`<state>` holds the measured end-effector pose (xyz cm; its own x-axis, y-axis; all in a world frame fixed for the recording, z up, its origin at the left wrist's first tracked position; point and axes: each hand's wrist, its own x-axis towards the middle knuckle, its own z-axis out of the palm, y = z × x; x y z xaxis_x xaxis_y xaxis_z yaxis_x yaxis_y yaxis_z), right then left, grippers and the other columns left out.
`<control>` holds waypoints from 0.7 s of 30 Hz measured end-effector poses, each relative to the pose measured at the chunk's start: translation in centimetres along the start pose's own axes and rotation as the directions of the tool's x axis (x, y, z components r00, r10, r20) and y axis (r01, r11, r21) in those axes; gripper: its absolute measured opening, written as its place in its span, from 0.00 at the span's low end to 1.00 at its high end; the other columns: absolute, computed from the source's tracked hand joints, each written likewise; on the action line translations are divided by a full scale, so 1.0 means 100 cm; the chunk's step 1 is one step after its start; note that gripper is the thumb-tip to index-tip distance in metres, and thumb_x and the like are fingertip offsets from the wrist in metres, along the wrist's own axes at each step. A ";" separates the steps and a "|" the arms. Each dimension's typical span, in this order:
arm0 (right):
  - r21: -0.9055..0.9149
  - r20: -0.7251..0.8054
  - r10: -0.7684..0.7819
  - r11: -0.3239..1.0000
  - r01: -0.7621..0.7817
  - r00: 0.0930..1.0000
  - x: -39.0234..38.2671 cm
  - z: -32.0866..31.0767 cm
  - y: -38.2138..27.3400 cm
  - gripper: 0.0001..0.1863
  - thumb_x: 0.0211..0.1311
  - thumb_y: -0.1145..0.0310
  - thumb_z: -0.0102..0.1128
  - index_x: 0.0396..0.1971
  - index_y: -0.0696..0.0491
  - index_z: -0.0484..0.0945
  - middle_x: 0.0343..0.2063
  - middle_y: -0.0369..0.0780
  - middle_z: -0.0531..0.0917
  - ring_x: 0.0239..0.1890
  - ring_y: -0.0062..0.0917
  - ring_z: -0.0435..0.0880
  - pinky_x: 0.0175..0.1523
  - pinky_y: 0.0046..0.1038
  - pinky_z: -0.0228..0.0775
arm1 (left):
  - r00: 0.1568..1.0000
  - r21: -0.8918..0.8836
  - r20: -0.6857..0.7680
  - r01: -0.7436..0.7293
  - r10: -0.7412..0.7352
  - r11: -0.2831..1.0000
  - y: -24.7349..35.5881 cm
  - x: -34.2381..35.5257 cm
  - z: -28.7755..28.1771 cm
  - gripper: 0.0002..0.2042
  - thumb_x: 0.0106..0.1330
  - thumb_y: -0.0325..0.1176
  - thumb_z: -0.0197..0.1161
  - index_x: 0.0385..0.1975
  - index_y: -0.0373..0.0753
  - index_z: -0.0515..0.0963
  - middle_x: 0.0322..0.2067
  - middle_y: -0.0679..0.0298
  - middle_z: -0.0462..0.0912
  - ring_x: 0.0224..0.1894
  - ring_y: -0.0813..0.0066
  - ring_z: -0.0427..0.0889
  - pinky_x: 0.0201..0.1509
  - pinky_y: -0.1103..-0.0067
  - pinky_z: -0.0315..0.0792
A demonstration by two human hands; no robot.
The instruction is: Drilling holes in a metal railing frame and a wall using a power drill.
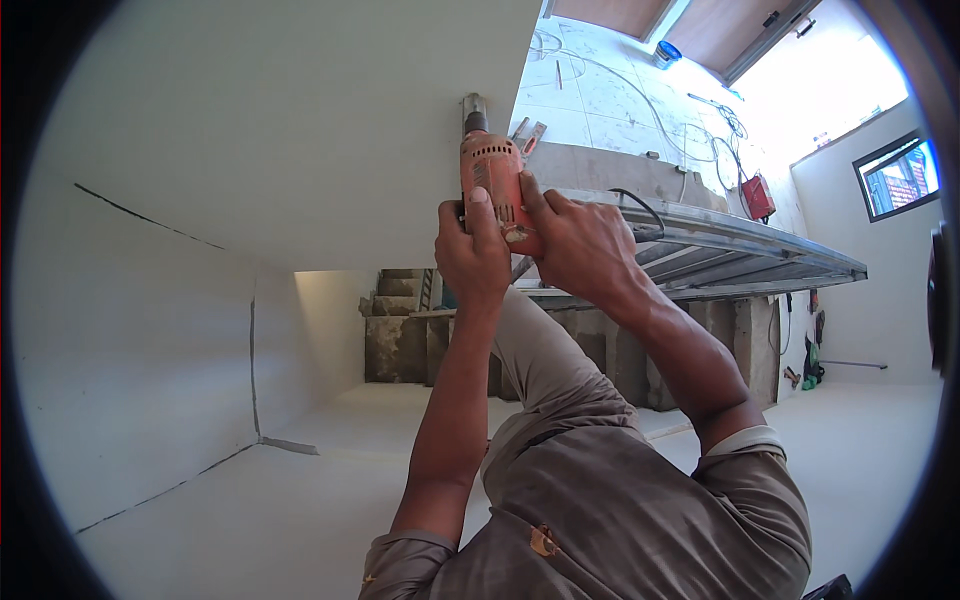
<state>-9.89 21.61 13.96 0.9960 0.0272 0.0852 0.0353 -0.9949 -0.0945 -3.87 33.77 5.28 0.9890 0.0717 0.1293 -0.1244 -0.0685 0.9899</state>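
Observation:
A red power drill [492,172], dusty and scuffed, points away from me along the edge of a pale wall [300,110]. Its dark chuck [475,121] is at a small metal piece [474,101] against the wall; whether the tip touches it, I cannot tell. My left hand [470,248] grips the drill's rear from the left, thumb laid along the top. From the right, my right hand [585,238] is wrapped round the back of the body, its index finger stretched along the side. The trigger is hidden.
Right of the drill lies a long grey metal frame [760,222], with a dark cable [640,202] looped over it. Concrete steps [397,345] descend below. Farther off, a red box [757,197], loose cables [735,120] and a blue bucket [667,53] stand on the tiled floor.

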 end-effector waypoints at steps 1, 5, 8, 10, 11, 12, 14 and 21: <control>-0.002 0.004 0.005 1.000 -0.005 1.000 0.000 0.000 0.000 0.45 0.53 0.65 0.69 0.73 0.59 0.65 0.37 0.48 0.87 0.32 0.46 0.89 0.37 0.46 0.80 | 1.000 0.001 0.000 0.000 0.000 1.000 -0.001 0.000 0.000 0.26 0.79 0.54 0.54 0.41 0.30 0.79 0.30 0.47 0.87 0.32 0.51 0.88 0.38 0.60 0.78; 0.003 0.003 0.000 1.000 0.000 1.000 0.001 0.000 -0.001 0.45 0.53 0.65 0.70 0.73 0.59 0.65 0.38 0.48 0.87 0.32 0.46 0.89 0.36 0.46 0.80 | 1.000 0.009 -0.004 0.003 -0.003 1.000 -0.001 0.000 0.000 0.26 0.79 0.53 0.54 0.40 0.30 0.79 0.29 0.47 0.86 0.31 0.52 0.88 0.37 0.61 0.78; -0.004 0.006 0.002 1.000 -0.002 1.000 0.000 0.000 0.001 0.46 0.52 0.65 0.70 0.73 0.59 0.65 0.38 0.48 0.87 0.32 0.45 0.89 0.36 0.45 0.80 | 1.000 0.014 -0.008 -0.009 0.009 1.000 0.003 -0.001 0.000 0.26 0.79 0.53 0.54 0.39 0.30 0.78 0.28 0.48 0.86 0.30 0.52 0.87 0.37 0.61 0.77; -0.015 0.006 0.003 1.000 -0.003 1.000 0.000 0.001 0.001 0.46 0.52 0.65 0.71 0.73 0.59 0.66 0.38 0.48 0.87 0.33 0.45 0.89 0.37 0.45 0.80 | 1.000 0.019 -0.009 -0.007 0.007 1.000 0.003 -0.001 0.000 0.26 0.79 0.53 0.54 0.39 0.30 0.78 0.28 0.48 0.86 0.30 0.52 0.87 0.36 0.60 0.77; -0.014 0.006 0.002 1.000 -0.002 1.000 0.000 0.001 0.000 0.46 0.52 0.65 0.71 0.73 0.59 0.66 0.38 0.48 0.87 0.33 0.45 0.89 0.37 0.45 0.80 | 1.000 0.030 -0.006 -0.001 0.002 1.000 0.001 0.000 -0.001 0.26 0.79 0.53 0.53 0.39 0.30 0.78 0.28 0.48 0.86 0.30 0.51 0.87 0.36 0.60 0.77; -0.007 0.008 0.002 1.000 -0.002 1.000 -0.001 0.000 -0.001 0.46 0.52 0.65 0.71 0.73 0.59 0.66 0.38 0.48 0.87 0.33 0.45 0.89 0.37 0.45 0.80 | 1.000 0.040 -0.003 0.004 -0.004 0.999 0.000 0.000 -0.002 0.26 0.79 0.53 0.53 0.38 0.30 0.78 0.28 0.48 0.86 0.30 0.51 0.87 0.36 0.60 0.77; -0.003 0.007 0.004 1.000 -0.004 1.000 0.000 -0.001 0.000 0.46 0.52 0.65 0.70 0.73 0.59 0.66 0.38 0.48 0.87 0.33 0.45 0.89 0.37 0.44 0.80 | 1.000 0.032 -0.008 -0.002 0.003 0.999 0.001 0.000 -0.001 0.26 0.79 0.53 0.53 0.38 0.30 0.78 0.27 0.48 0.86 0.30 0.51 0.87 0.36 0.59 0.77; -0.008 0.003 -0.002 1.000 0.002 1.000 0.002 -0.001 0.001 0.46 0.52 0.65 0.70 0.74 0.59 0.66 0.38 0.48 0.87 0.33 0.44 0.90 0.38 0.44 0.80 | 1.000 0.025 -0.016 -0.010 0.010 1.000 -0.002 0.000 0.001 0.26 0.79 0.54 0.54 0.38 0.31 0.78 0.27 0.48 0.86 0.30 0.50 0.87 0.36 0.59 0.76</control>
<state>-9.74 21.53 14.07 0.9962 0.0294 0.0826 0.0366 -0.9956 -0.0867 -3.84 33.70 5.04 0.9863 0.0868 0.1402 -0.1320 -0.0942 0.9868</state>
